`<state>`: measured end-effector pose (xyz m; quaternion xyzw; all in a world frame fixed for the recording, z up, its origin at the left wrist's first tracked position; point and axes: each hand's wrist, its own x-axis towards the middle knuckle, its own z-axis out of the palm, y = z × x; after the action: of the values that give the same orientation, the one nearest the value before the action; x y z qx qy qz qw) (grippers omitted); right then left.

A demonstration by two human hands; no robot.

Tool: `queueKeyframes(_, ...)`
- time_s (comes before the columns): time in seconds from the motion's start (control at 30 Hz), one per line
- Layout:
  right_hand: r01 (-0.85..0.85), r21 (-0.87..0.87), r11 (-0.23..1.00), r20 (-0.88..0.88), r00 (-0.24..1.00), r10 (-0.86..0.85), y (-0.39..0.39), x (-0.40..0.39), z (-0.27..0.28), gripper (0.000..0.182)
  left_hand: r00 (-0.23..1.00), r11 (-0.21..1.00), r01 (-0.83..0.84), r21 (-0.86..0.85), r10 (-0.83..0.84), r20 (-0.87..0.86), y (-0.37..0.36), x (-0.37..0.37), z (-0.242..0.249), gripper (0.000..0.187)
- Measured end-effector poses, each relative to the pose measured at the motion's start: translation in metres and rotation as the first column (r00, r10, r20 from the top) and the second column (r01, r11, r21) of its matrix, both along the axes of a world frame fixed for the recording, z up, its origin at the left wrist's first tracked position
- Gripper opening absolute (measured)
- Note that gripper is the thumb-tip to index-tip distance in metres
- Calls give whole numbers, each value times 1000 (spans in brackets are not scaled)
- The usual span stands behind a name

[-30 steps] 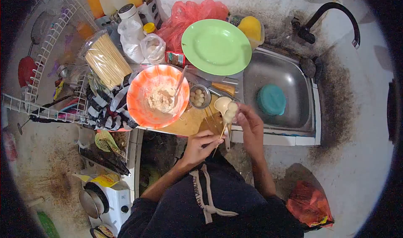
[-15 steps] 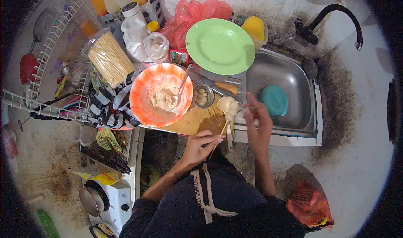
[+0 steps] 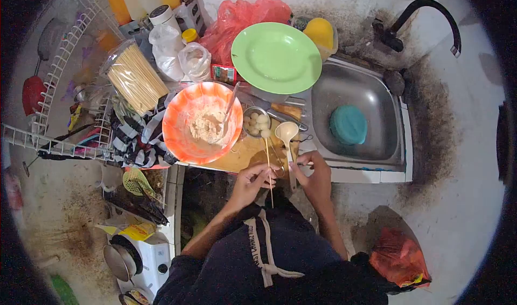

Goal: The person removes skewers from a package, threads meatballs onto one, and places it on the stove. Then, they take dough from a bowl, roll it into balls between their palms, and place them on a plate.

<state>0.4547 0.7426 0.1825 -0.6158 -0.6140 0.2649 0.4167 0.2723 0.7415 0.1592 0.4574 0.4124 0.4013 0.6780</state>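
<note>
My left hand [image 3: 252, 182] is closed around a thin wooden skewer [image 3: 269, 162]. Pale round balls sit at the skewer's far end, the lowest ball [image 3: 265, 134] overlapping the rim of a small metal bowl [image 3: 245, 130] that holds several similar balls [image 3: 252, 123]. Which balls are on the stick and which lie in the bowl is hard to separate. My right hand [image 3: 315, 177] is beside the handle of a cream ladle [image 3: 286, 131], its fingers curled in a pinch; what they hold, if anything, cannot be made out. Beneath lies a wooden cutting board [image 3: 237, 158].
An orange-and-white bowl [image 3: 171, 127] with dough and a spoon stands left. Behind are a green plate [image 3: 277, 57], a pack of skewers [image 3: 135, 78] and a red plastic bag [image 3: 253, 19]. The sink [image 3: 371, 95], holding a teal container [image 3: 349, 124], is at right.
The skewer's ball-tipped end has swung left from over the ladle to the small metal bowl. My right hand has come down and left toward the ladle handle, its spread fingers now curled.
</note>
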Motion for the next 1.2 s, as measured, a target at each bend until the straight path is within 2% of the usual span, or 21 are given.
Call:
queueKeyframes(0.1, 35, -22, 999, 45, 998, -34, 4, -1, 3, 18, 999, 999, 26, -41, -24, 35, -2, -5, -9, 29)
queueKeyframes(0.17, -78, -77, 994, -34, 997, 76, 5, -5, 12, 17, 999, 998, 36, -50, -34, 28, -3, -5, -10, 29)
queueKeyframes(0.2, -76, -79, 994, -34, 997, 73, 7, -8, 11, 17, 999, 997, 46, -59, -45, 21, -3, -5, -10, 29)
queueKeyframes(0.27, -98, 9, 995, -267, 959, 97, 14, -16, 4, 29, 999, 997, 51, -52, -51, 3, -5, -3, -9, 29)
queueKeyframes(0.3, -99, 8, 995, -267, 959, 97, 19, -22, 2, 29, 998, 998, 54, -44, -54, -16, -7, -1, -8, 28)
queueKeyframes(0.37, -21, 24, 999, -555, 831, 30, 29, -32, -1, 30, 997, 998, 65, -21, -66, -27, -9, 2, -6, 28)
queueKeyframes(0.53, -79, -72, 994, -661, 750, 12, 33, -37, 2, 47, 994, 996, 71, 57, -65, -90, -11, 6, -3, 25)
queueKeyframes(0.6, -92, -98, 991, -670, 742, 2, 33, -38, 3, 51, 985, 985, 71, 158, -44, -169, -11, 6, -6, 22)
queueKeyframes(0.67, -101, -104, 989, -784, 620, -19, 33, -41, 4, 49, 983, 984, 61, 170, -29, -181, -12, 6, -2, 21)
queueKeyframes(0.8, -117, -110, 987, -806, 591, -20, 33, -40, 4, 49, 966, 964, 68, 258, 1, -258, -11, 6, -5, 18)
queueKeyframes(0.9, -150, -119, 982, -781, 625, 1, 33, -37, -1, 50, 958, 950, 80, 302, 11, -287, -10, 6, 0, 17)
queueKeyframes(1.0, -141, -72, 987, -744, 667, 41, 30, -37, -5, 51, 953, 954, 93, 284, -3, -302, -10, 7, -3, 17)
queueKeyframes(1.1, -100, -93, 991, -752, 659, -4, 27, -41, -1, 43, 961, 966, 66, 252, 6, -275, -10, 9, -2, 17)
queueKeyframes(1.2, -119, -87, 989, -741, 671, 16, 27, -39, 1, 44, 962, 952, 71, 298, 14, -273, -9, 9, -2, 17)
